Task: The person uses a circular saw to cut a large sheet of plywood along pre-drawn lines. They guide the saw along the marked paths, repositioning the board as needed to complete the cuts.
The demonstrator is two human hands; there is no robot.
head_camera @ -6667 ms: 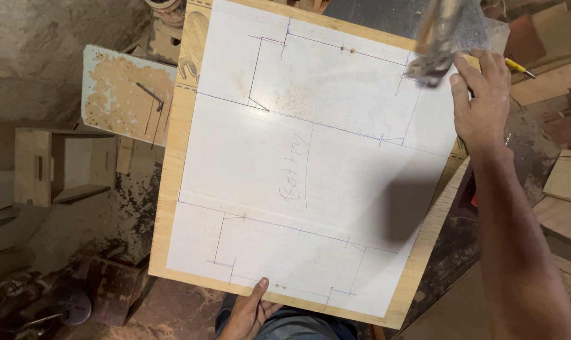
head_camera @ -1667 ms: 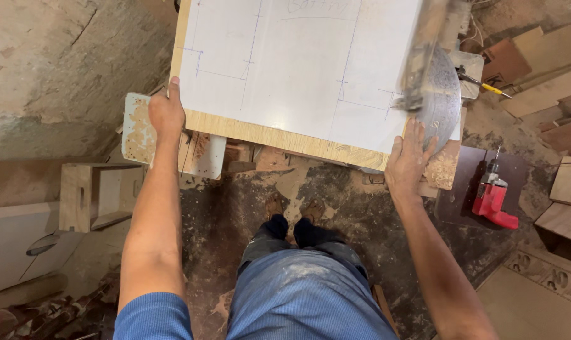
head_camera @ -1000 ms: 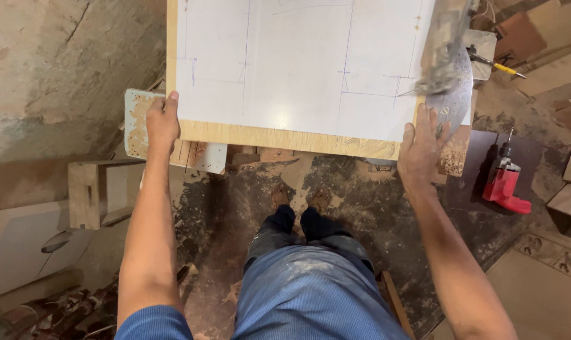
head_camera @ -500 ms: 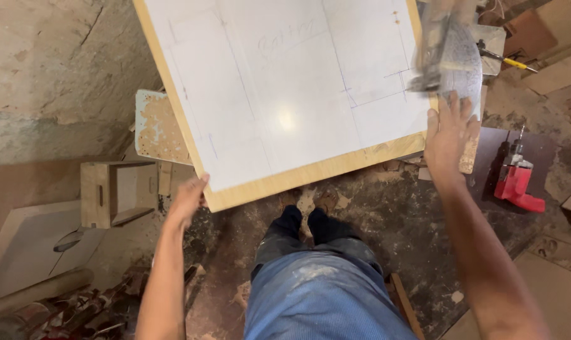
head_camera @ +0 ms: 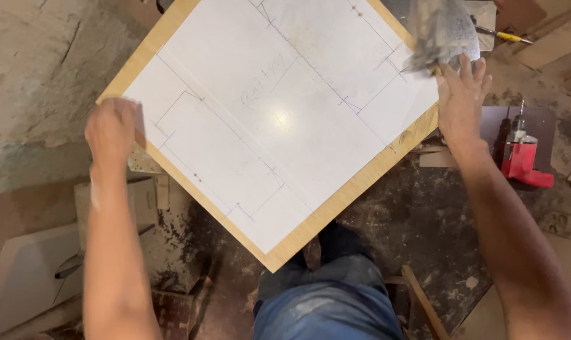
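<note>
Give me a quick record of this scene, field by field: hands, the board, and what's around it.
left hand: blurred, at the board's left corner
right hand: on the board's right edge, next to a grey blurred tool
board: white face with pencil lines, wood-coloured rim, lying diagonally
red power drill: on the surface to the right
legs: blue jeans below the board
</note>
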